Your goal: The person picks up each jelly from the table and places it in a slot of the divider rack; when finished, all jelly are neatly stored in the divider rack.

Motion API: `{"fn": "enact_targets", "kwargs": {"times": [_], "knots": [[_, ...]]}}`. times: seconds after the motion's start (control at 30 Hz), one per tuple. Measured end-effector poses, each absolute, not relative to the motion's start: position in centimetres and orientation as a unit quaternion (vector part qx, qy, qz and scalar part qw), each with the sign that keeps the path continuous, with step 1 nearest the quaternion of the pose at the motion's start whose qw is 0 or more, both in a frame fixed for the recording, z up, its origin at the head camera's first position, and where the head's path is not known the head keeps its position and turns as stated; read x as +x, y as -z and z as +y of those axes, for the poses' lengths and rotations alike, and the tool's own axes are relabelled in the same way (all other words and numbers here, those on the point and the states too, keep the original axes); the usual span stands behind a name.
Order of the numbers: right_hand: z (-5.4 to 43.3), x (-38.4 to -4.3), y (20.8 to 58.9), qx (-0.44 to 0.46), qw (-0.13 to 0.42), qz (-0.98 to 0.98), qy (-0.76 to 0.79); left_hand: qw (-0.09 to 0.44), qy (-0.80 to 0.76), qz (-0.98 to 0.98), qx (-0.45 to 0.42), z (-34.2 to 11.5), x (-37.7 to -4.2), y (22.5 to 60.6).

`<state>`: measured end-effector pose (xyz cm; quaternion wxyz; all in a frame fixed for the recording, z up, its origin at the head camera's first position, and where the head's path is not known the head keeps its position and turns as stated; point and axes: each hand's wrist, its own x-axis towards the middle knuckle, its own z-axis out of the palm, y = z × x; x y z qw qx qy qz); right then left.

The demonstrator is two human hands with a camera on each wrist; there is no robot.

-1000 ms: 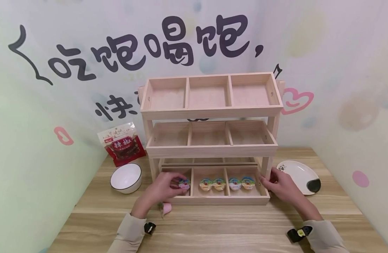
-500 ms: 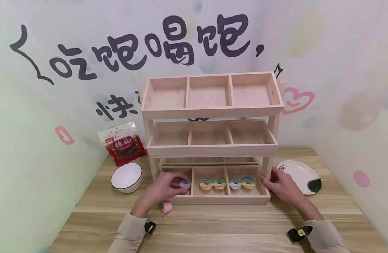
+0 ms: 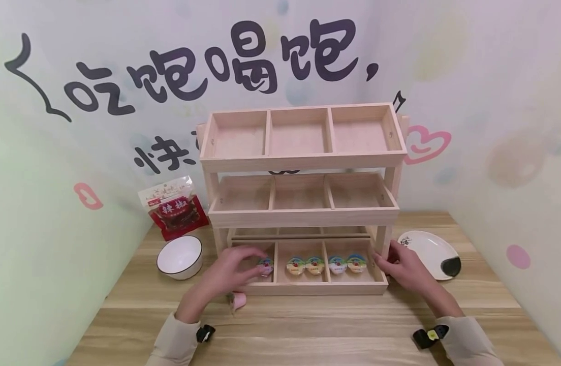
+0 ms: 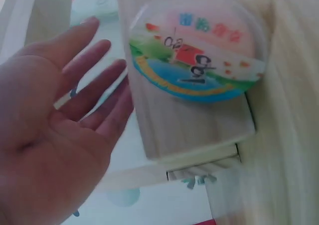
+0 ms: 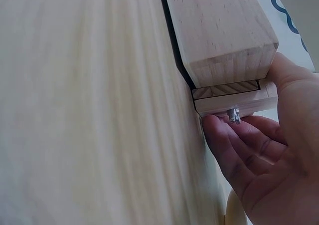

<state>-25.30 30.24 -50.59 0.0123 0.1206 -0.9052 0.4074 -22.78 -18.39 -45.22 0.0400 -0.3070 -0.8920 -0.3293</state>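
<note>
A three-tier wooden rack (image 3: 300,218) stands on the table, its trays split into compartments. My left hand (image 3: 227,269) is over the bottom tray's left compartment, fingers spread and thumb apart, beside a purple-lidded jelly cup (image 3: 266,266). The left wrist view shows its palm and loose fingers (image 4: 102,50) holding nothing. A pink jelly cup (image 4: 194,80) lies tipped on the table before the rack. My right hand (image 3: 405,267) grips the bottom tray's right end. Its fingers (image 5: 222,140) curl behind the wood, near a small metal bolt (image 5: 234,115).
Two jelly cups (image 3: 305,266) sit in the bottom tray's middle compartment, two more (image 3: 347,264) in the right one. A white bowl (image 3: 180,257) and a red chili pouch (image 3: 175,209) stand left. A white plate (image 3: 429,254) lies right. Walls enclose the table.
My left hand has let go of the purple-lidded jelly cup and moved slightly left, its fingers spreading. The cup stays in the left compartment. My right hand keeps its grip.
</note>
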Motion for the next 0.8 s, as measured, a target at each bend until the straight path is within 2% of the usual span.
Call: {"fn": "enact_targets", "kwargs": {"times": [0.17, 0.8], "knots": [[30.3, -25.2, 50.5, 0.118, 0.014, -0.907, -0.405, 0.065, 0.344, -0.871, -0.344, -19.5, -21.2, 45.2], [30.2, -25.4, 50.7, 0.115, 0.007, -0.906, -0.406, 0.101, 0.301, -0.883, -0.346, -23.6, -16.0, 46.3]]}}
